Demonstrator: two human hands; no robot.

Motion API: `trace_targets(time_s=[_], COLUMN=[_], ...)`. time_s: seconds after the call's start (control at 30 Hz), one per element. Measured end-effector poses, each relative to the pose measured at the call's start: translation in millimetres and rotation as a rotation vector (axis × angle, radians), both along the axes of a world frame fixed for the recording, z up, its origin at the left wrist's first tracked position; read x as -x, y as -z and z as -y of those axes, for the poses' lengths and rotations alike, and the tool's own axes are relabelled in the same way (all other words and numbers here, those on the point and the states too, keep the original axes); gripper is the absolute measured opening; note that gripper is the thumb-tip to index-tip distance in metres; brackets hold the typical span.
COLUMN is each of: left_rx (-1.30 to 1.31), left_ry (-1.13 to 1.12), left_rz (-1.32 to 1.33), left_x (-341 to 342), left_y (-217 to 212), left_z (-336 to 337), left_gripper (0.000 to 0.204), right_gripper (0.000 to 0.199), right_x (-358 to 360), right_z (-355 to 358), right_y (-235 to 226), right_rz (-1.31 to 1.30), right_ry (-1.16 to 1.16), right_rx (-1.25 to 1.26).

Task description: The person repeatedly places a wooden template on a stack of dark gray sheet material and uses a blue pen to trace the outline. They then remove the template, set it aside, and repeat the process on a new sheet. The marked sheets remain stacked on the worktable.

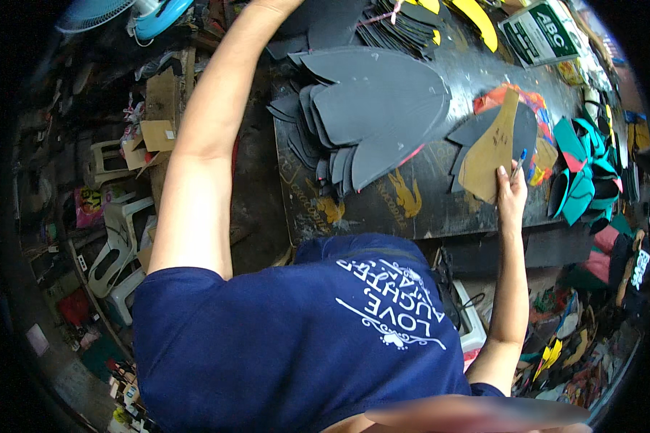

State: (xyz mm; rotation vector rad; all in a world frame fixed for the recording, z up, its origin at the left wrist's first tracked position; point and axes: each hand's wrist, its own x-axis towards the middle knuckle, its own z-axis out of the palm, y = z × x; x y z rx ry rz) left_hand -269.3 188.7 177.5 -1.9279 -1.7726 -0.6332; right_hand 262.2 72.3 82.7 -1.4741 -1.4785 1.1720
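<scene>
My right hand (511, 198) grips the lower end of a brown cardboard template (487, 160), with a blue pen (520, 162) between the fingers as well. Beneath the template lie dark cut pieces (529, 127) on the black worktable (440, 206). My left arm stretches far forward, and my left hand (276, 4) is at the top edge of the picture, its fingers cut off from sight. It is nearest to dark sheet material (325, 20). Between my arms, fanned stacks of black cut sheets (383, 94) cover the middle of the table.
Teal, black and pink cut pieces (585, 169) lie at the table's right end. A green-and-white container (540, 35) stands at the far right, near yellow pieces (478, 22). At left are a blue fan (162, 16), plastic chairs (115, 242) and a cardboard box (157, 136).
</scene>
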Motion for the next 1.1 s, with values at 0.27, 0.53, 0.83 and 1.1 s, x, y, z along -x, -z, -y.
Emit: trace_targets(time_s=[0.27, 0.53, 0.83, 1.1], left_rx=[-0.344, 0.323, 0.485, 0.363], left_ry=[0.544, 0.562, 0.236, 0.419], left_rz=[0.817, 1.385, 0.512, 0.389], left_x=[-120.9, -294.9, -258.7, -245.1], left_y=[-84.8, 76.5, 161.0, 176.1], left_z=[140.1, 224.5, 258.5, 275.1], left_gripper=[0.036, 0.031, 0.068, 0.066], right_gripper=[0.027, 0.031, 0.032, 0.036], right_x=[-29.6, -78.3, -67.6, 4.5], right_z=[27.1, 60.0, 89.1, 87.3], right_y=[-38.2, -32.8, 2.0, 64.1], right_rz=[-0.069, -0.004, 0.012, 0.089], right_ry=[0.210, 0.321, -0.011, -0.329], right_rx=[-0.124, -0.258, 0.085, 0.158])
